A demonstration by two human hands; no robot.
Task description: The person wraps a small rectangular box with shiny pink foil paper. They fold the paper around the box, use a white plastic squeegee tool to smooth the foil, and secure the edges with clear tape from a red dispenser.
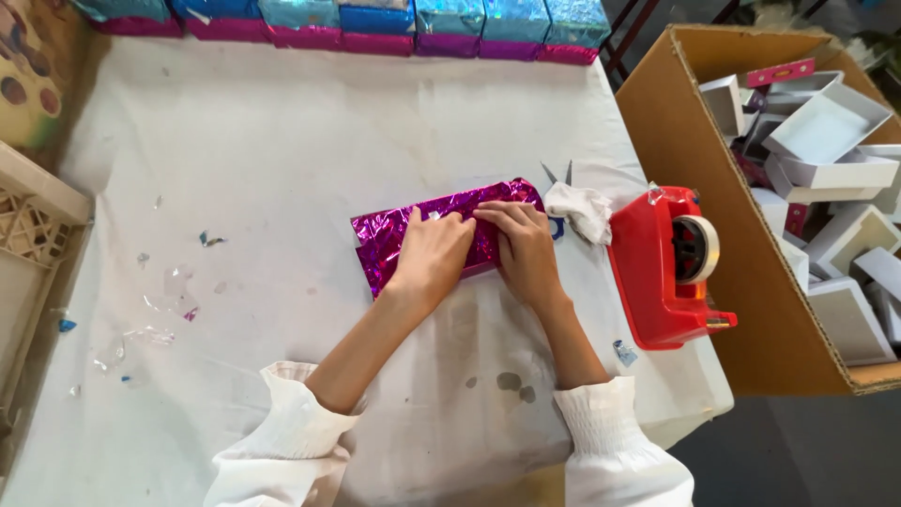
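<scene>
A: Where's the package?

B: The magenta foil package (441,230) lies mid-table on the white cloth (282,141). The left hand (430,255) and right hand (522,246) press flat on it, fingers extended, gripping nothing.

A: Around it?

B: A red tape dispenser (664,272) sits right, by the cloth's edge; wrapped blue-and-pink boxes (375,23) line the far edge. Open cloth lies left.

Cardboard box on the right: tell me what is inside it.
The cardboard box holds a loose heap of white box trays and lids, with a pink strip near the top. Whatever lies beneath the heap is covered, and the frame edge cuts off the box's right side.
</scene>
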